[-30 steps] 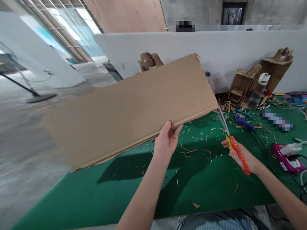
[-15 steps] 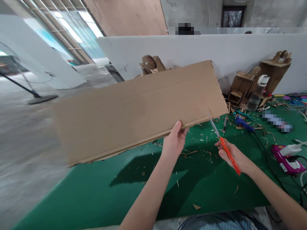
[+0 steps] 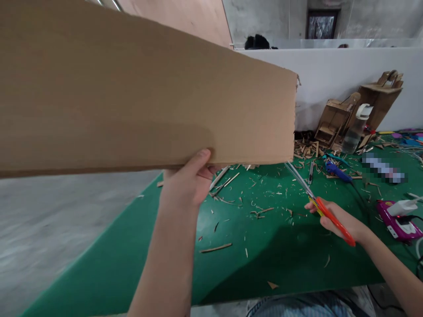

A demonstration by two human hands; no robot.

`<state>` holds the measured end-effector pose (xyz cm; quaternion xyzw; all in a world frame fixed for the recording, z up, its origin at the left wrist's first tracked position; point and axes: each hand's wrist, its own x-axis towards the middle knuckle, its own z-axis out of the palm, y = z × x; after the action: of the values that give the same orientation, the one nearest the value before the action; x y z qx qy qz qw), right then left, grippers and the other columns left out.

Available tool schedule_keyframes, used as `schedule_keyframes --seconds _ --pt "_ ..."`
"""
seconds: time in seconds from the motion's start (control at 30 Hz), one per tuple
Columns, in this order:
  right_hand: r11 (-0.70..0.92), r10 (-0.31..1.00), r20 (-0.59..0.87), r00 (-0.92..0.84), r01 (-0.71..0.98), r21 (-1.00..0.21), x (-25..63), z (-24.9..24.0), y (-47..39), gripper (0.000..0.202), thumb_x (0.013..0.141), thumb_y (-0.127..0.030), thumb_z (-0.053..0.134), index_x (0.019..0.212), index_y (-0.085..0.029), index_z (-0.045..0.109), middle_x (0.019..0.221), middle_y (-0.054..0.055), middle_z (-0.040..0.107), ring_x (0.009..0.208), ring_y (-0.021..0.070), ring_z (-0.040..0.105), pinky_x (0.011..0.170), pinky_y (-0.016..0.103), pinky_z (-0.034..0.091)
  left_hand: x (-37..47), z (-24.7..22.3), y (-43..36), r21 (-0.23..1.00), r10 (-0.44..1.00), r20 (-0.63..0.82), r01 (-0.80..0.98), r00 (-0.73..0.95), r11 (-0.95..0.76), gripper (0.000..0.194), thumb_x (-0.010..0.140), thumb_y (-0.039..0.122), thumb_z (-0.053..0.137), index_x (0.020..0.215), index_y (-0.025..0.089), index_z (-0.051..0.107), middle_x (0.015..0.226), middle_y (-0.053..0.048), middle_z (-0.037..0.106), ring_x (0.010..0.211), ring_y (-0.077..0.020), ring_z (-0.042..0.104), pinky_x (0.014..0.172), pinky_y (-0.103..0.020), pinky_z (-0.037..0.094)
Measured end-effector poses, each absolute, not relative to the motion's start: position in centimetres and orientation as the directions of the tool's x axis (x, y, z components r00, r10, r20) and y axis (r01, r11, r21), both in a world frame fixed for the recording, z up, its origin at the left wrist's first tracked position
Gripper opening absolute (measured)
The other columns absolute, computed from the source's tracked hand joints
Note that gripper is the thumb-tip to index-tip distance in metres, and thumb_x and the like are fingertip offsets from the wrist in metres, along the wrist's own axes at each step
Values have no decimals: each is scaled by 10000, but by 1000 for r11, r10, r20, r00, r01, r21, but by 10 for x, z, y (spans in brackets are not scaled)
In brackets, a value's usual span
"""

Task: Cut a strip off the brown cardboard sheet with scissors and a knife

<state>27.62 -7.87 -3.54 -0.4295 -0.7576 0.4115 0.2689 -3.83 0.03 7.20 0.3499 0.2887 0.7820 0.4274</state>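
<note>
A long brown cardboard sheet fills the upper left of the head view, raised above the table. My left hand grips its lower edge, thumb on the near face and fingers behind. My right hand is closed round orange-handled scissors, whose blades point up and left. The blade tips lie close to the sheet's lower right corner; whether they touch it I cannot tell. The sheet's right edge is ragged, with a small torn bit at the top corner.
Cardboard scraps litter the green table. To the right are a blue glue gun, a utility knife, a water bottle, cardboard models and a magenta power strip. A white partition stands behind.
My left hand has moved left with the cardboard sheet, which now looks larger and closer, its left end raised. My right hand with the scissors has shifted slightly right and down.
</note>
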Motion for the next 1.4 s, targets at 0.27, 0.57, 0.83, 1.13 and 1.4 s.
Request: schedule_keyframes --seconds 0.27,0.57,0.83,1.13,1.4 --pt "324 859 41 -510 480 -815 293 -32 -79 448 838 -573 485 1096 -213 547 1052 99 580 948 256 556 800 358 448 -46 90 10 782 848 362 -370 -386 -502 356 463 63 816 707 169 579 727 -11 688 706 -174 651 731 -359 584" --pt "355 868 42 -495 559 -750 285 -35 -81 382 795 -558 564 972 -219 552 851 44 566 681 178 528 675 313 437 -39 114 21 684 731 569 -277 -376 -675 287 537 113 826 743 141 627 803 -30 706 763 -163 649 823 -375 547" --pt "386 870 73 -488 582 -716 288 -37 -81 371 799 -564 555 944 -222 560 856 56 569 763 216 561 705 333 451 -32 116 34 782 824 492 -273 -280 -560 229 611 115 798 796 127 664 810 -71 716 849 -226 666 808 -400 558" --pt "334 903 78 -423 573 -749 283 -40 -87 404 784 -565 576 960 -201 582 871 70 579 794 225 567 741 348 458 -9 112 47 821 889 421 -339 -183 -459 238 625 95 792 813 147 655 851 -65 727 908 -248 665 824 -418 557" --pt "311 905 49 -423 578 -754 286 -35 -90 361 806 -530 561 968 -208 589 822 64 575 824 237 579 762 360 473 -6 115 54 840 921 352 -377 -167 -390 290 598 105 802 852 115 664 931 -114 711 957 -289 665 812 -390 558"
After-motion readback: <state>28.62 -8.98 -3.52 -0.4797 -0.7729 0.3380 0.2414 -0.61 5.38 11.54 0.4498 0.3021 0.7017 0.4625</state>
